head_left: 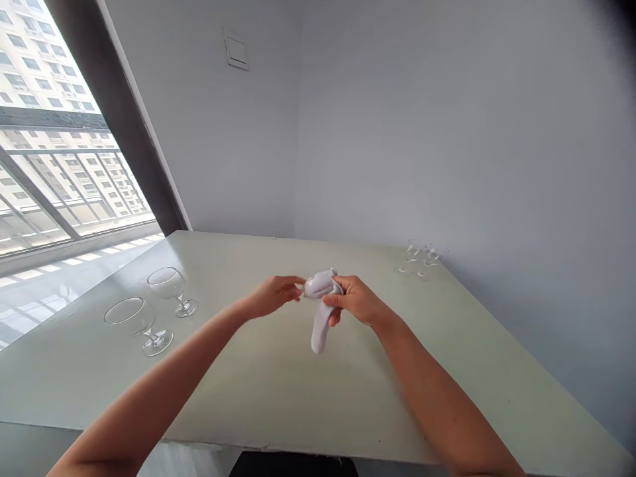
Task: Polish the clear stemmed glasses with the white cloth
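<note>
A pale lilac cloth (pixel 320 328) is bunched in my right hand (pixel 348 297), its loose end hanging down over the middle of the table. The cloth wraps round a small clear glass (pixel 310 287), of which only a little shows at the left of the bundle. My left hand (pixel 279 294) is at that side, its fingers pinched on the glass's end, which is mostly hidden.
Two large stemmed glasses (pixel 167 285) (pixel 130 318) stand on the table's left side. Small stemmed glasses (pixel 412 255) are grouped at the back right of the pale table (pixel 278 397). Grey walls rise behind, with a window at the left.
</note>
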Tool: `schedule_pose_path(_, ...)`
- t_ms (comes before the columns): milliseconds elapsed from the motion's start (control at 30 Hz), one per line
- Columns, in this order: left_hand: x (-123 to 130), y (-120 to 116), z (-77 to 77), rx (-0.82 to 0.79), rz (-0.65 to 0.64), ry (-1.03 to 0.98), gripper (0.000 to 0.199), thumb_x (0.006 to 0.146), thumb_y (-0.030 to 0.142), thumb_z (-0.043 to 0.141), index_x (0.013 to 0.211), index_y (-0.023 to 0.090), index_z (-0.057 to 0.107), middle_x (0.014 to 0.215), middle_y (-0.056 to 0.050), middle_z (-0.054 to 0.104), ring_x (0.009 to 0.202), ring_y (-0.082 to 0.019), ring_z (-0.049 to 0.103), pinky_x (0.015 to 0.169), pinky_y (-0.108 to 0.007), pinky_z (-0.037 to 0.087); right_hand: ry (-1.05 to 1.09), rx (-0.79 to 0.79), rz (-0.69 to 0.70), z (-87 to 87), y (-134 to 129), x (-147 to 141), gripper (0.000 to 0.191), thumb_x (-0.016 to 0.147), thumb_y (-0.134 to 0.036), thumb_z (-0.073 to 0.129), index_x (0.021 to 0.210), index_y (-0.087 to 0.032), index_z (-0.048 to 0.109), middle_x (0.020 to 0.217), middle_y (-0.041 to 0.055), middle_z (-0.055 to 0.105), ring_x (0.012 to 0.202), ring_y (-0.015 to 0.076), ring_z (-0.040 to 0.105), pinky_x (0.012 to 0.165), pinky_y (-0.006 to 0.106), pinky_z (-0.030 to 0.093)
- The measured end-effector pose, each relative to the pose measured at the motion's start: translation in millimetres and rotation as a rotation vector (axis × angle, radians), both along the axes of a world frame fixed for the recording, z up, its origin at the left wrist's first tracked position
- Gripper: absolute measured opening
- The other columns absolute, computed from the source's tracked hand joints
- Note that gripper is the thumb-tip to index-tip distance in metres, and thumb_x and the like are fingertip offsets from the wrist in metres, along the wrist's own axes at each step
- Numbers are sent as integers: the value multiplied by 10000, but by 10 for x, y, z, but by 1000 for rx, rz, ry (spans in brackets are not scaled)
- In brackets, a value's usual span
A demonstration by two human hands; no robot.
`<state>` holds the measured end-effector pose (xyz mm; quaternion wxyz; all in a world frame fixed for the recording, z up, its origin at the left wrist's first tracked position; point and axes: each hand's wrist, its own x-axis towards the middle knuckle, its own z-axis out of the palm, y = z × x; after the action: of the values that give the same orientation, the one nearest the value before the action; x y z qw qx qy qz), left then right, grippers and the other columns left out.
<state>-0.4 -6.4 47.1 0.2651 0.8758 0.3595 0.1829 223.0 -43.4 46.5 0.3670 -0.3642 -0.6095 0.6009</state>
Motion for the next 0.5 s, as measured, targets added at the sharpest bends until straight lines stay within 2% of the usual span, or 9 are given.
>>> schedule_pose_path(67,93,-9,-63,438,167,39,319,857,320,422,1145,233,527,875,-65,637,843,-185,558,785,-351,411,212,-134,-143,-124,97,-68,215,713,-315,655,823,-140,600,570,-19,589,437,96,564,428,203,455)
schedule_pose_path(100,128,0,-88,625,200,74,312,854,278,434,1148,226,524,862,-73,636,869,-195,556,841,-383,381,315,-195,-197,-175,131,-102,202,714,-309,656,815,-145,594,551,-32,570,425,75,542,416,182,442)
schedule_pose_path(133,150,19,-106,761,199,116,300,855,248,433,1136,212,531,820,-75,633,858,-198,559,874,-401,355,394,-230,-228,-209,148,-131,189,720,-306,654,805,-150,587,535,-46,551,414,58,522,411,166,432)
schedule_pose_path(200,151,73,-115,890,163,171,283,870,237,404,1112,189,543,713,-57,611,751,-180,566,849,-383,359,431,-208,-202,-217,130,-165,189,739,-314,639,826,-159,574,523,-56,536,410,54,513,413,165,430)
schedule_pose_path(267,105,121,-84,885,125,180,297,885,277,381,1121,183,535,666,-35,592,662,-154,554,764,-329,380,318,-101,-95,-157,61,-160,250,760,-338,616,930,-163,557,560,-39,569,431,85,548,414,194,440)
schedule_pose_path(333,39,137,-8,790,75,174,306,887,319,378,1125,204,531,669,-18,592,621,-132,539,693,-285,374,136,-1,25,-66,-19,-126,353,773,-345,596,1069,-169,518,613,-17,603,470,125,587,426,229,455)
schedule_pose_path(400,-25,117,104,618,11,182,290,877,345,390,1093,241,553,678,5,595,591,-112,515,641,-253,358,-34,64,95,12,-79,-78,425,782,-330,578,1169,-187,478,671,-7,618,509,135,603,458,246,467)
schedule_pose_path(500,-92,59,284,255,-89,199,265,850,387,410,980,268,607,625,32,555,546,-96,465,544,-218,316,-256,145,165,64,-116,-8,439,784,-272,549,1214,-214,483,720,-5,611,567,118,594,513,236,464)
